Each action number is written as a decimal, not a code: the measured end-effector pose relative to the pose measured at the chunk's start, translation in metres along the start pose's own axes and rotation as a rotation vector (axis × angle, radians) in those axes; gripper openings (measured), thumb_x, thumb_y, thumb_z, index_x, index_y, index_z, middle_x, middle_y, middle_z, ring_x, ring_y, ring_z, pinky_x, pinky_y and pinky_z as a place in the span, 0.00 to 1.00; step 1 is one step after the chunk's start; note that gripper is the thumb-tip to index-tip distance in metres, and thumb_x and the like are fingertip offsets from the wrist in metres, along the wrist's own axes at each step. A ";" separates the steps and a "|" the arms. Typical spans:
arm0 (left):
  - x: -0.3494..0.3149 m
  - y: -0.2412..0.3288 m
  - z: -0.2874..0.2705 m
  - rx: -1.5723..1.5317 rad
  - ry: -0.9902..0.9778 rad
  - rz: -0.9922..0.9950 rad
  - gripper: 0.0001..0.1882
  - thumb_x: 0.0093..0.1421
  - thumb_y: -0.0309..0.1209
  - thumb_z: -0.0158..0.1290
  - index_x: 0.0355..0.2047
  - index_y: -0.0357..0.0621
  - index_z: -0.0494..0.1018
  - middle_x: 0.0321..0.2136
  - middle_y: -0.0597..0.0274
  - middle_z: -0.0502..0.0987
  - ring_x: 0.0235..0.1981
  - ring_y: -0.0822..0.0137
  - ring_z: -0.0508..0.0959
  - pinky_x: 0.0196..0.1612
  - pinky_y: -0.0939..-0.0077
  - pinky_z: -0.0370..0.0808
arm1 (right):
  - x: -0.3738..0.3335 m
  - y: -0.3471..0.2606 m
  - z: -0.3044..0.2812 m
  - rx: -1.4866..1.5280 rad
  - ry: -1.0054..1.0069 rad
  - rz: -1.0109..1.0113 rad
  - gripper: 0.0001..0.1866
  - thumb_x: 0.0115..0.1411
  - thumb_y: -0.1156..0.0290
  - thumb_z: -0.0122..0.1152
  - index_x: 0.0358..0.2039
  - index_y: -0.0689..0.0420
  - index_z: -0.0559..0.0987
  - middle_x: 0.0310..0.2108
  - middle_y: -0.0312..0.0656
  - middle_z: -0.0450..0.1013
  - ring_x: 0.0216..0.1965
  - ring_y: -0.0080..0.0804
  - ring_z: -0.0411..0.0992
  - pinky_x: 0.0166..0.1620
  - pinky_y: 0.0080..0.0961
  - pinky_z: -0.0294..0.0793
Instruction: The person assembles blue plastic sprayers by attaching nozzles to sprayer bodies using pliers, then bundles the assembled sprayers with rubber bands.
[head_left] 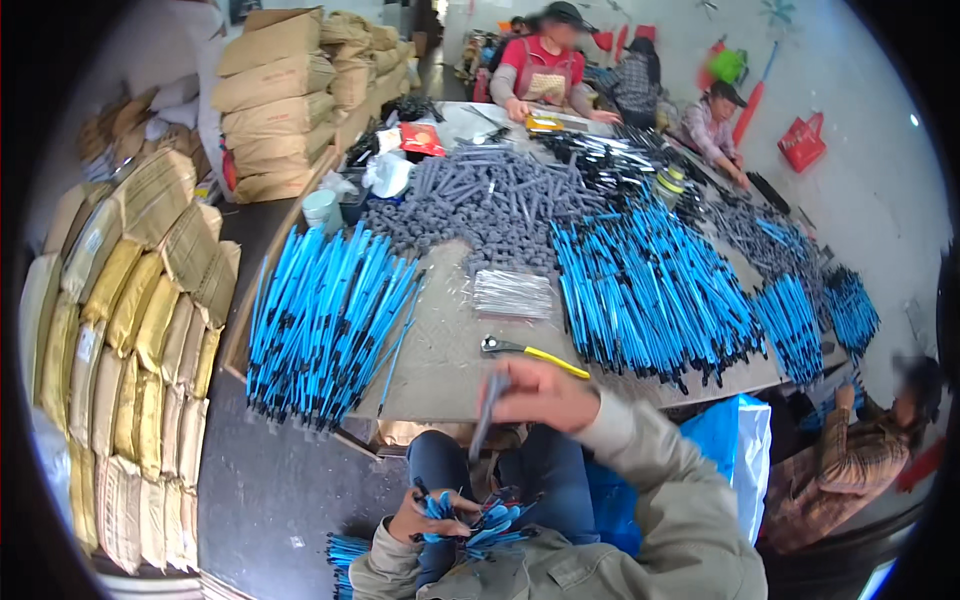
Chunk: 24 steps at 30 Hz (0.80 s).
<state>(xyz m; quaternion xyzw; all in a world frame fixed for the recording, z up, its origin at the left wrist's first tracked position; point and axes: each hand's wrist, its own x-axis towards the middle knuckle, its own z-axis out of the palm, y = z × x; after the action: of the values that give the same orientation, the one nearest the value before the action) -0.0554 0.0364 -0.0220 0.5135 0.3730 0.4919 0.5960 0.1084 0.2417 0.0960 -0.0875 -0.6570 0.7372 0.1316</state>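
From afar, I log work as apparently midway: left hand [425, 518] gripping blue sticks [492, 522] over the lap [437, 462], right hand [545, 395] pinching a grey piece [487, 415] near the table [430, 365], blue piles [325, 320] laid out as if done, a large grey heap [480, 190] seemingly left.

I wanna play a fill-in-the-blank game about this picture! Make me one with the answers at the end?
1. The ____ hand holds a bunch of blue sticks.
2. The part in the right hand is ____ in colour.
3. The pliers on the table have a ____ handle.

Missing words: left; grey; yellow.
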 end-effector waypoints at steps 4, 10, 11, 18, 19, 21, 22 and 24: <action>-0.016 -0.011 0.010 -0.039 0.078 -0.108 0.18 0.45 0.28 0.62 0.37 0.34 0.75 0.34 0.56 0.76 0.35 0.65 0.76 0.39 0.74 0.72 | -0.032 0.047 0.036 0.244 0.007 0.116 0.14 0.52 0.75 0.60 0.40 0.59 0.70 0.36 0.39 0.72 0.41 0.26 0.70 0.45 0.25 0.69; -0.002 0.027 0.034 -0.138 0.267 -0.138 0.18 0.41 0.26 0.65 0.34 0.38 0.76 0.28 0.67 0.77 0.30 0.77 0.74 0.35 0.80 0.71 | -0.034 0.058 0.050 0.169 -0.051 0.070 0.17 0.50 0.76 0.62 0.40 0.61 0.70 0.35 0.43 0.72 0.38 0.31 0.72 0.44 0.26 0.69; -0.003 0.028 0.031 -0.043 0.234 -0.166 0.17 0.44 0.28 0.63 0.36 0.35 0.75 0.32 0.62 0.76 0.34 0.74 0.74 0.37 0.76 0.72 | -0.036 0.054 0.054 0.151 0.033 0.041 0.17 0.50 0.77 0.62 0.40 0.62 0.69 0.34 0.45 0.72 0.38 0.33 0.72 0.44 0.27 0.69; -0.008 0.002 0.033 -0.019 0.301 -0.088 0.17 0.39 0.19 0.65 0.32 0.35 0.76 0.26 0.67 0.77 0.29 0.80 0.73 0.33 0.83 0.70 | -0.042 0.079 0.029 -0.114 -0.271 -0.118 0.24 0.54 0.72 0.59 0.50 0.61 0.64 0.34 0.50 0.72 0.40 0.39 0.71 0.44 0.31 0.69; -0.008 0.001 0.034 -0.015 0.305 -0.074 0.17 0.39 0.18 0.65 0.32 0.35 0.76 0.26 0.67 0.77 0.29 0.79 0.73 0.33 0.83 0.70 | -0.041 0.078 0.028 -0.113 -0.320 -0.175 0.25 0.55 0.70 0.58 0.52 0.61 0.63 0.36 0.50 0.71 0.40 0.38 0.71 0.45 0.31 0.69; -0.007 0.008 0.040 -0.036 0.313 -0.077 0.16 0.39 0.18 0.65 0.32 0.34 0.76 0.26 0.65 0.77 0.28 0.78 0.73 0.32 0.82 0.71 | -0.042 0.079 0.030 -0.114 -0.414 -0.293 0.28 0.56 0.66 0.57 0.55 0.61 0.60 0.38 0.51 0.71 0.40 0.38 0.71 0.45 0.32 0.69; -0.005 0.015 0.044 -0.055 0.323 -0.072 0.16 0.39 0.18 0.65 0.32 0.34 0.76 0.26 0.64 0.77 0.28 0.77 0.74 0.32 0.82 0.71 | -0.047 0.083 0.033 -0.108 -0.406 -0.291 0.28 0.56 0.66 0.57 0.55 0.61 0.60 0.38 0.51 0.71 0.40 0.38 0.71 0.45 0.32 0.69; -0.010 0.017 0.048 -0.076 0.335 -0.076 0.16 0.39 0.19 0.65 0.31 0.34 0.76 0.26 0.63 0.77 0.28 0.76 0.74 0.32 0.81 0.71 | -0.063 0.093 0.049 0.395 -0.177 -0.103 0.31 0.55 0.63 0.59 0.56 0.61 0.60 0.43 0.49 0.68 0.44 0.35 0.69 0.47 0.28 0.67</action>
<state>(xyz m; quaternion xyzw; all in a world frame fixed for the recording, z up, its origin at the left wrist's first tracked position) -0.0153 0.0147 0.0036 0.3869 0.4673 0.5613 0.5629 0.1461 0.1661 0.0071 0.0386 -0.5126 0.8485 0.1253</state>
